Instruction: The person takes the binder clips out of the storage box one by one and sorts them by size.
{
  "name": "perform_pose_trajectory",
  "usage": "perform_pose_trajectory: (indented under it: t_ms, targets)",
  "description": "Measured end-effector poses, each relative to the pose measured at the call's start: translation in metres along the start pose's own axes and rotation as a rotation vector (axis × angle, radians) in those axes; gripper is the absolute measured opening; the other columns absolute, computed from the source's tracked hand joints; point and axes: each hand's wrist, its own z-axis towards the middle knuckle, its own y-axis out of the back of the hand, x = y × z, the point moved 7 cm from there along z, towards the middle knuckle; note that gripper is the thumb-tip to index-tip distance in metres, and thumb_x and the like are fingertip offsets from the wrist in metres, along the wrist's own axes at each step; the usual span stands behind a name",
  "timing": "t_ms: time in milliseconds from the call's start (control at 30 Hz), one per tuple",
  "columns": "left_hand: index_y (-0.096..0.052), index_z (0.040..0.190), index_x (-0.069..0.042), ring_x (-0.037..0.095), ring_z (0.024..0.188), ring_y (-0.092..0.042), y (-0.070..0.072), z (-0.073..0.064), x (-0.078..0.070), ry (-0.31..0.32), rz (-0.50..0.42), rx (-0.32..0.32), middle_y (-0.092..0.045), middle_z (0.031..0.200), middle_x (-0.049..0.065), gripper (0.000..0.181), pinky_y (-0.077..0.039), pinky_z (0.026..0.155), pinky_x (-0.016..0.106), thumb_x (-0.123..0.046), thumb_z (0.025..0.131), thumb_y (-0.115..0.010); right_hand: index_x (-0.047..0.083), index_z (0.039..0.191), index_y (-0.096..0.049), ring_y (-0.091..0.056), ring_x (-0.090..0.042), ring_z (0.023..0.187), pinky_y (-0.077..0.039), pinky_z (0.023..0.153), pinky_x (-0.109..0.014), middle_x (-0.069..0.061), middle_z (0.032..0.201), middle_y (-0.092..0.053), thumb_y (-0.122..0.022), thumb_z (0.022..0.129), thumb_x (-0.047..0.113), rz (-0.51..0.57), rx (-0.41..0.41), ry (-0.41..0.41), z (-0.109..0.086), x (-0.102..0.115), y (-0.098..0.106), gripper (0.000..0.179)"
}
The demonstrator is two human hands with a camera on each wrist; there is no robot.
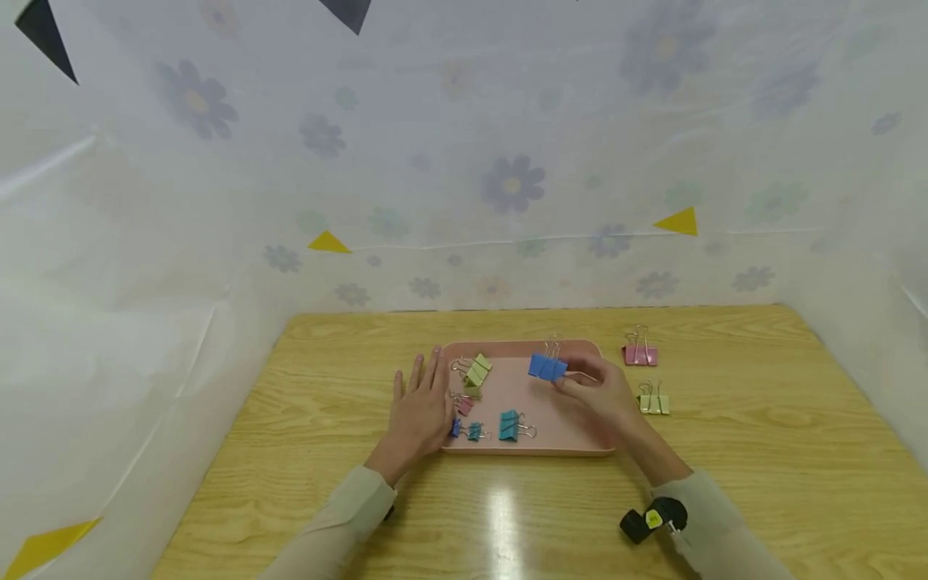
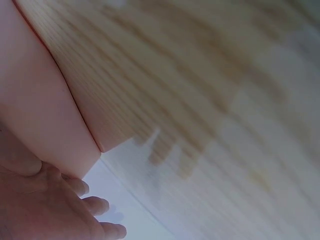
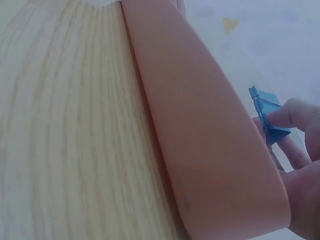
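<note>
Blue clip (image 1: 547, 367) is pinched at its right end in the grip of the right hand (image 1: 602, 396), the thumb and fingers being closed on its edge. Most of its body is left exposed to the left of the fingertips, with the wire handles pointed to the far side. It is held over the far right part of the pink tray (image 1: 525, 452); its height above the floor of the tray cannot be told.

The left hand (image 1: 420, 411) is laid at the tray's left rim, its fingers extended to the far side; nothing is seen to be held by it, and whether the rim is pressed cannot be told. Just beside it, inside the tray, a yellow clip (image 1: 478, 370), a pink clip (image 1: 465, 405), a dark blue clip (image 1: 456, 428) and a small teal clip (image 1: 474, 432) are ranged from far to near. A large teal clip (image 1: 510, 426) is set near the tray's near edge, well apart from the right grip.

Right of the tray, a second pink clip (image 1: 640, 355) and, nearer, a second yellow clip (image 1: 655, 404) are placed on the table (image 1: 348, 354).
</note>
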Motion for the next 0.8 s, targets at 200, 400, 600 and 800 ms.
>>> perform_pose_trajectory:
  t_ms: [200, 400, 600, 800]
  targets:
    - [-0.014, 0.165, -0.004, 0.036, 0.156, -0.015, 0.000, 0.001, 0.000, -0.002, 0.002, 0.001, -0.012, 0.172, 0.010, 0.062, -0.014, 0.120, 0.065, -0.028, 0.111, -0.032, -0.006, 0.128, -0.064, -0.067, -0.014, 0.105, -0.057, 0.088, -0.027, -0.021, 0.123, -0.064, -0.075, 0.095, 0.012, 0.028, 0.020, 0.028, -0.004, 0.004, 0.004, 0.039]
    - [-0.015, 0.165, -0.004, 0.037, 0.156, -0.015, 0.000, 0.000, 0.000, -0.003, -0.008, -0.004, -0.013, 0.172, 0.011, 0.062, -0.015, 0.120, 0.065, -0.027, 0.110, -0.032, -0.007, 0.130, -0.061, -0.072, -0.025, 0.102, -0.058, 0.089, -0.035, -0.019, 0.121, -0.062, -0.072, 0.098, 0.014, 0.081, 0.051, 0.024, -0.008, 0.006, 0.009, 0.039]
    - [-0.009, 0.166, -0.006, 0.037, 0.156, -0.013, -0.002, 0.002, 0.002, -0.002, 0.002, -0.002, -0.009, 0.172, 0.009, 0.063, -0.014, 0.120, 0.065, -0.028, 0.110, -0.030, -0.009, 0.130, -0.060, -0.073, -0.031, 0.102, -0.058, 0.089, -0.043, -0.018, 0.118, -0.064, -0.069, 0.099, 0.009, 0.092, 0.072, 0.072, -0.011, 0.013, 0.015, 0.037]
    - [-0.005, 0.166, -0.007, 0.035, 0.157, -0.011, -0.005, 0.002, 0.003, 0.002, 0.016, 0.008, -0.006, 0.172, 0.008, 0.064, -0.013, 0.121, 0.064, -0.030, 0.111, -0.028, -0.009, 0.132, -0.059, -0.073, -0.026, 0.102, -0.059, 0.087, -0.040, -0.017, 0.122, -0.063, -0.068, 0.100, 0.010, 0.067, 0.049, 0.081, -0.016, 0.015, 0.023, 0.038]
